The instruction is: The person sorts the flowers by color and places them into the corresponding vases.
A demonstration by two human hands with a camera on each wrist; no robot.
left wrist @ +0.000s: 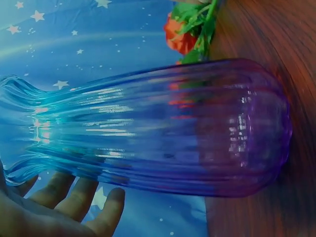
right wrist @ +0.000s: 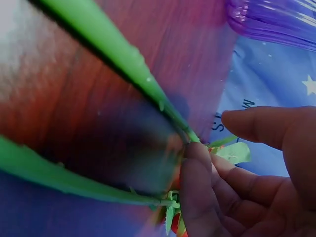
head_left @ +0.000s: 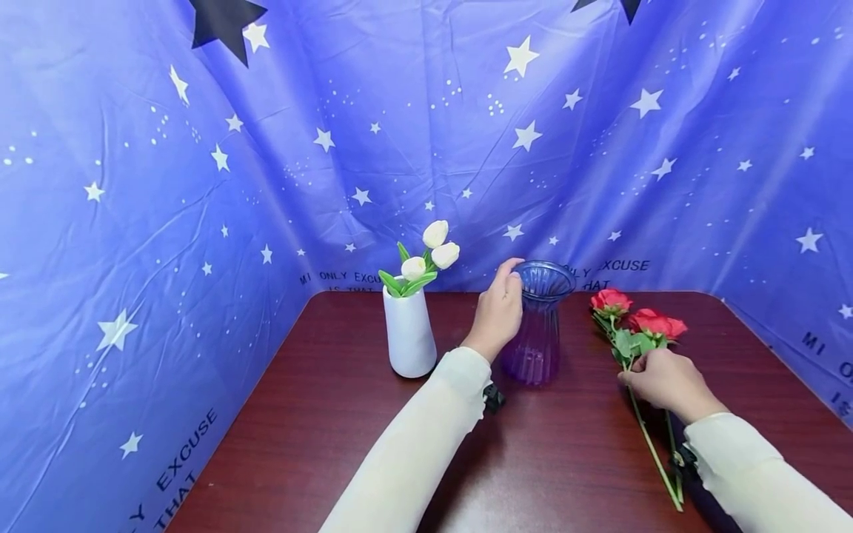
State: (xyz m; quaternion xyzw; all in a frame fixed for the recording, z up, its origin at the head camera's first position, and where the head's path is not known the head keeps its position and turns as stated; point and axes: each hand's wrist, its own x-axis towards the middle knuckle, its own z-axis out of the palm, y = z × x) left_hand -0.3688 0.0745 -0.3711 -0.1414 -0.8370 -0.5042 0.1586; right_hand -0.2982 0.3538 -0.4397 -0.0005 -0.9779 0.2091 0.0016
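A ribbed glass vase (head_left: 533,348), blue at its flared neck and purple below, stands upright on the dark red wooden table. My left hand (head_left: 496,314) rests against the left of its neck; in the left wrist view, loosely extended fingers (left wrist: 81,197) lie along the glass. To the right lie two long-stemmed red roses (head_left: 656,323) with green leaves. My right hand (head_left: 669,381) is at their upper stems. In the right wrist view, bent fingers (right wrist: 197,187) touch one green stem (right wrist: 118,54), while the thumb stays apart from them.
A white vase (head_left: 409,333) holding white tulips (head_left: 436,235) stands left of the glass one. Blue star-printed cloth (head_left: 426,111) hangs behind and along both sides of the table (head_left: 320,444). A dark strip lies under my right forearm.
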